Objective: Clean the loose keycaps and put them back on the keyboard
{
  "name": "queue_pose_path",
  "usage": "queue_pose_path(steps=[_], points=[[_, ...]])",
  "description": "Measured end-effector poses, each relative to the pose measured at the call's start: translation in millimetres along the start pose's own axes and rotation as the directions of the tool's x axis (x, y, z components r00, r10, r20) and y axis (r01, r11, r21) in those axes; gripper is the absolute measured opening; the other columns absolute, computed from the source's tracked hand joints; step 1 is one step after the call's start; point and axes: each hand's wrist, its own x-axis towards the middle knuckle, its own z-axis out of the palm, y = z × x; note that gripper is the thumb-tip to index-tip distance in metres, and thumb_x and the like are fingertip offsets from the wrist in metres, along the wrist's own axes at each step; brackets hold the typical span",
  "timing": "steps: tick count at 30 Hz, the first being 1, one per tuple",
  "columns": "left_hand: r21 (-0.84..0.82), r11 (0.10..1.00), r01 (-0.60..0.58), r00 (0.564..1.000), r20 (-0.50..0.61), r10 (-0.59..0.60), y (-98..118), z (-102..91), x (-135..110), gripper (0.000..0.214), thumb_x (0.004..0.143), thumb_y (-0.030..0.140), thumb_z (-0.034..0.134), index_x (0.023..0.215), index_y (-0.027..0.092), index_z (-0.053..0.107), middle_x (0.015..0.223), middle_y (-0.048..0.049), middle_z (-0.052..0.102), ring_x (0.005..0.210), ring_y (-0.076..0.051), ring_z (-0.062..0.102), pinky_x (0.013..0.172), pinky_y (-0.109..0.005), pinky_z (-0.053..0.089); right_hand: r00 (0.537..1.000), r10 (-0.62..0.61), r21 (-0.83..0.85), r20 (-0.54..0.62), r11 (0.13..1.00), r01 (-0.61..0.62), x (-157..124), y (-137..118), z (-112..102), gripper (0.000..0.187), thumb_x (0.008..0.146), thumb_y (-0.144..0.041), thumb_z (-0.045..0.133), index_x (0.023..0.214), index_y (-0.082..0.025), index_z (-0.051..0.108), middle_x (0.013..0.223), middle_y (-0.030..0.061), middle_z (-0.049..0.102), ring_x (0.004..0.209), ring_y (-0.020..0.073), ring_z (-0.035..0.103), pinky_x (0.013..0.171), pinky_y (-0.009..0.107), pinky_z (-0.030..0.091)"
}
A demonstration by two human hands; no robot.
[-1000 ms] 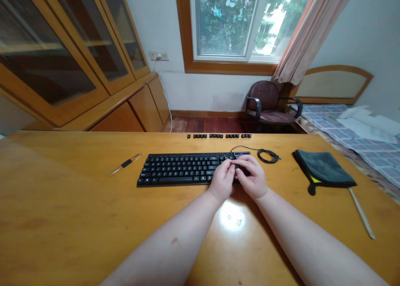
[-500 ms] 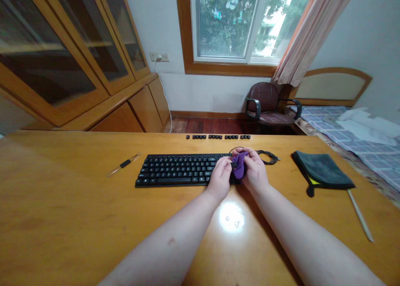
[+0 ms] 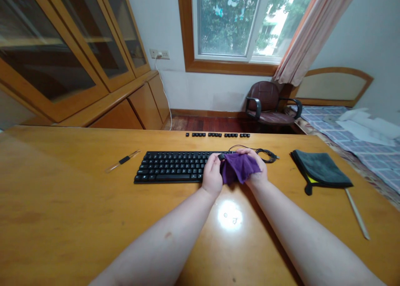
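Observation:
A black keyboard (image 3: pixel 175 166) lies across the middle of the wooden table (image 3: pixel 62 186). Over its right end my right hand (image 3: pixel 258 171) holds a purple cloth (image 3: pixel 239 167), which drapes over the palm and hides most of the fingers. My left hand (image 3: pixel 212 173) is closed in a pinch on a small black keycap (image 3: pixel 221 157), held against the edge of the cloth. Both hands hover just above the keys on the right side of the keyboard.
A row of loose black keycaps (image 3: pixel 218 135) lines the table's far edge. A coiled cable (image 3: pixel 265 154) lies right of the keyboard, a folded dark cloth (image 3: pixel 320 169) and a thin stick (image 3: pixel 358 214) farther right, a small tool (image 3: pixel 123 161) at left. Chair (image 3: pixel 270 103) beyond.
The purple cloth has come out and spread open over my right hand. My left hand has lifted a keycap off the keyboard and shifted slightly left with it.

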Motion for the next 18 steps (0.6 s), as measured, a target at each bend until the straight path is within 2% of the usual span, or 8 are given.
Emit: queue_pose_path(steps=[3,5,7,10,14,16,18], points=[[0.001,1.0,-0.007,1.0,-0.015,0.007,2.6,-0.1,-0.9,0.018,0.087,0.031,0.043,0.085,0.018,0.056,0.084,-0.0016,0.058,0.083,-0.015,0.054,0.079,-0.024,0.041,0.997,0.078,0.103,0.02,0.992,-0.079,1.3,-0.4,0.6,0.024,0.077,-0.041,0.052,0.077,-0.019,0.062,0.085,0.0038,0.064,0.079,0.0184,0.059,0.077,0.034,0.046],[0.001,1.0,-0.005,0.999,-0.032,0.005,4.4,0.1,-1.4,0.018,0.087,0.031,0.043,0.085,0.018,0.056,0.083,-0.0014,0.058,0.082,-0.015,0.054,0.079,-0.024,0.041,0.983,0.17,0.075,0.066,0.982,-0.175,1.7,-0.3,2.5,0.022,0.075,-0.04,0.058,0.083,-0.02,0.061,0.086,0.0035,0.064,0.073,0.017,0.06,0.072,0.033,0.047],[0.001,1.0,-0.008,0.999,-0.048,0.008,5.5,-0.1,-1.4,0.018,0.087,0.031,0.043,0.085,0.018,0.056,0.082,-0.0013,0.058,0.082,-0.015,0.055,0.078,-0.025,0.042,0.976,0.195,0.023,0.098,0.98,-0.198,1.2,0.1,4.5,0.025,0.07,-0.037,0.066,0.089,-0.021,0.06,0.087,0.0033,0.065,0.073,0.0163,0.06,0.071,0.033,0.047],[-0.013,1.0,-0.029,0.998,-0.058,0.028,5.6,-1.2,-0.8,0.018,0.088,0.03,0.041,0.085,0.019,0.056,0.083,-0.0012,0.058,0.081,-0.014,0.055,0.079,-0.025,0.042,0.988,0.104,-0.095,0.11,0.991,-0.094,-1.2,0.6,6.3,0.033,0.066,-0.033,0.072,0.095,-0.023,0.06,0.092,0.0038,0.065,0.081,0.017,0.06,0.078,0.034,0.046],[-0.013,0.999,-0.053,0.996,-0.067,0.052,4.0,-2.6,0.3,0.018,0.088,0.028,0.041,0.085,0.019,0.056,0.083,-0.0016,0.059,0.082,-0.015,0.055,0.08,-0.026,0.042,0.986,-0.099,-0.298,0.134,0.945,0.135,-4.9,0.0,6.1,0.02,0.07,-0.033,0.069,0.084,-0.022,0.062,0.093,0.0045,0.062,0.085,0.018,0.057,0.08,0.034,0.045],[0.01,0.998,-0.062,0.995,-0.081,0.063,3.5,-2.8,0.4,0.019,0.088,0.029,0.042,0.085,0.018,0.057,0.083,-0.0022,0.059,0.082,-0.015,0.056,0.08,-0.027,0.043,0.98,-0.101,-0.366,0.17,0.917,0.158,-5.6,0.1,5.8,0.017,0.072,-0.034,0.065,0.084,-0.021,0.063,0.091,0.0045,0.062,0.084,0.0185,0.057,0.079,0.034,0.045],[0.051,0.996,-0.075,0.992,-0.093,0.08,3.2,-2.8,0.2,0.02,0.087,0.03,0.042,0.085,0.017,0.057,0.083,-0.0034,0.06,0.081,-0.016,0.057,0.078,-0.028,0.044,0.981,-0.033,-0.418,0.19,0.902,0.111,-5.2,0.1,5.7,0.019,0.073,-0.035,0.063,0.086,-0.021,0.063,0.085,0.0036,0.064,0.078,0.0179,0.057,0.075,0.033,0.045]])
